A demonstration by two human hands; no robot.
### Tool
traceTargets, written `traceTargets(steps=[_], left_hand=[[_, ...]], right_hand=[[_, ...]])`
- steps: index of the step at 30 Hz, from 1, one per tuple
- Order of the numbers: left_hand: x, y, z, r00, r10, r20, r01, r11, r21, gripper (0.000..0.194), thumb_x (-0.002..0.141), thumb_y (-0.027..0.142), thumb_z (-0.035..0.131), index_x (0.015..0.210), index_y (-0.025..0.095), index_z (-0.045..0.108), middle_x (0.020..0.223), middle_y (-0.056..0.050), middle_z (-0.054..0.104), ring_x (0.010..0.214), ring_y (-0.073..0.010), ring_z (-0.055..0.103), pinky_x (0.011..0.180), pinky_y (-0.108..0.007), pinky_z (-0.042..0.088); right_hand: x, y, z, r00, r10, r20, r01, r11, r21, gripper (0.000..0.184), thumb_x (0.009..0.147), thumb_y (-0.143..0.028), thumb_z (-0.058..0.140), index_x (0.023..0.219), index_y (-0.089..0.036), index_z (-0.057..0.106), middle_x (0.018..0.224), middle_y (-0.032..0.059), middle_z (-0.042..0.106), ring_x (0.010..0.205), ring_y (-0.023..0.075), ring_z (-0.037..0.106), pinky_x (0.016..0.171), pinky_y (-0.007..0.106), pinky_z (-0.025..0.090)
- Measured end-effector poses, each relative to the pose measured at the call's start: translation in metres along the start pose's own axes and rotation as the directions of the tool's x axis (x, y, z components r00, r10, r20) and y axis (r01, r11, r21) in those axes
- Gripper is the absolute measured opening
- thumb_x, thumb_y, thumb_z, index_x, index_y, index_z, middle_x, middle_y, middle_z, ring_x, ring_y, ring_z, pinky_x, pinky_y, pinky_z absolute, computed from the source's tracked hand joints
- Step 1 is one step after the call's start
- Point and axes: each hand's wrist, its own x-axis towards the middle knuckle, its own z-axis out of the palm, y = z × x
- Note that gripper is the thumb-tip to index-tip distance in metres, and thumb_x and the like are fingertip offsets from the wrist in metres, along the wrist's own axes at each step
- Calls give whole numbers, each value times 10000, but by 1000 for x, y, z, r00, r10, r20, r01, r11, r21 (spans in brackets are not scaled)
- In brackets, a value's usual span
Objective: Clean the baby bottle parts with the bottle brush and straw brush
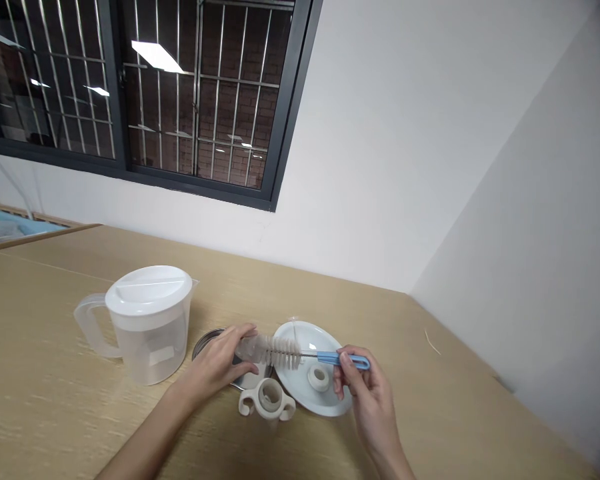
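Observation:
My right hand is closed around the blue handle of a bottle brush, held level above a white plate. The brush's pale bristles point left toward my left hand. That hand's fingers curl round a translucent, bottle-like piece at the bristle end; I cannot tell how far the brush reaches inside it. A cream ring with two curved handles stands just below the brush. On the plate lies a small white collar.
A lidded translucent pitcher stands left of my left arm. A round metal dish sits partly hidden under my left hand. A thin pale strip lies on the wooden table at right. Behind rise a white wall and a barred window.

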Motion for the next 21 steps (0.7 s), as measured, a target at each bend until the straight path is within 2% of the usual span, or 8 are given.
traceTargets(steps=[12,21], left_hand=[[0,-2,1,1000,-1,-11,1,1000,-8,605,816,345,697,1341,266,406,1267,-72,632,1185,-248,590,1005,-413,481],[1,-2,1,999,7,-36,-6,1000,11,610,806,353,705,1338,266,419,1265,-62,636,1185,-239,593,1005,-398,489]], right_hand=[[-2,-1,0,1000,-1,24,2,1000,-27,254,852,-416,666,952,-193,597,613,-13,581,488,122,517,498,240,422],[-3,-1,0,1000,-4,27,5,999,-51,240,875,-419,640,963,-203,583,614,-22,572,486,122,514,511,243,419]])
